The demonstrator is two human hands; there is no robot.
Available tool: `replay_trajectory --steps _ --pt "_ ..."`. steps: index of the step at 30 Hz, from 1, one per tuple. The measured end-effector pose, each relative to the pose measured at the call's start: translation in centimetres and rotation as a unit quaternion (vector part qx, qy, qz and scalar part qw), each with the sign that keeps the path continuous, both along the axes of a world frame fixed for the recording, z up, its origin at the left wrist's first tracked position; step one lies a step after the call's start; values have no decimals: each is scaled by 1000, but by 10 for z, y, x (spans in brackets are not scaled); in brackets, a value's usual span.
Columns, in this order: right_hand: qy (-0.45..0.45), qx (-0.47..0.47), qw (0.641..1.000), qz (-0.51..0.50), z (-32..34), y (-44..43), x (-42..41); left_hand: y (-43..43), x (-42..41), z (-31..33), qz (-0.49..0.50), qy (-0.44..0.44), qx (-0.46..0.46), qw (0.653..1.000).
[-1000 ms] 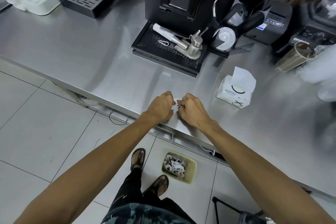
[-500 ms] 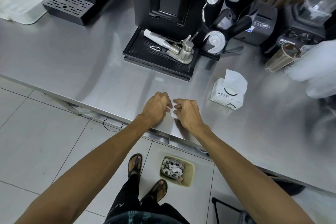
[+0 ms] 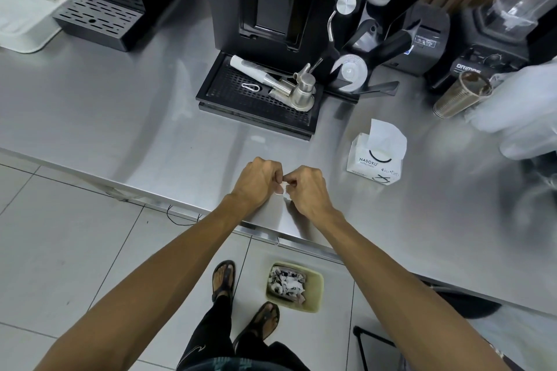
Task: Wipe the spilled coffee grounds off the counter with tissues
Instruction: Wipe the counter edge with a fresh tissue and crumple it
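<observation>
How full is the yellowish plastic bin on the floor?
Partly full: crumpled white tissues cover most of the yellowish plastic bin, with bare inner wall showing beside them.

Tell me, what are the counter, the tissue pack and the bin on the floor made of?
Counter: looks like brushed steel, grey and shiny, with blurry reflections.
Tissue pack: probably soft white plastic wrap, since it looks glossy and printed. A thin paper tissue sticks out on top.
Bin: likely smooth yellowish plastic, with rounded moulded corners.
</observation>
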State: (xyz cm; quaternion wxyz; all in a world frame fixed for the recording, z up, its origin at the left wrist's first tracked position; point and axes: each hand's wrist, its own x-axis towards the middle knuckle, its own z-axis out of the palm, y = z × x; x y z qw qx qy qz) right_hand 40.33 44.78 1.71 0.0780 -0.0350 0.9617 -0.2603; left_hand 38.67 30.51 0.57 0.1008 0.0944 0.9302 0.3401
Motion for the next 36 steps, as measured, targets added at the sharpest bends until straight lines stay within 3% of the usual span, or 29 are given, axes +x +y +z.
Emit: replay_trajectory --steps 5,9,22,27,36 --pt "11 -7 1000 4 -1 0 4 -1 2 -6 -44 36 -16 998" --pt "-44 -25 998 22 -7 8 3 -6 10 -14 -81 79 -20 993" --pt "-1 -39 998 42 -12 11 -11 -12 -4 -9 -120 48 18 991" --pt "11 -16 996 86 -17 16 -15 -14 -14 -12 -103 43 -7 994" --pt "18 41 989 140 -25 18 -18 -20 -10 -14 -103 50 62 991"
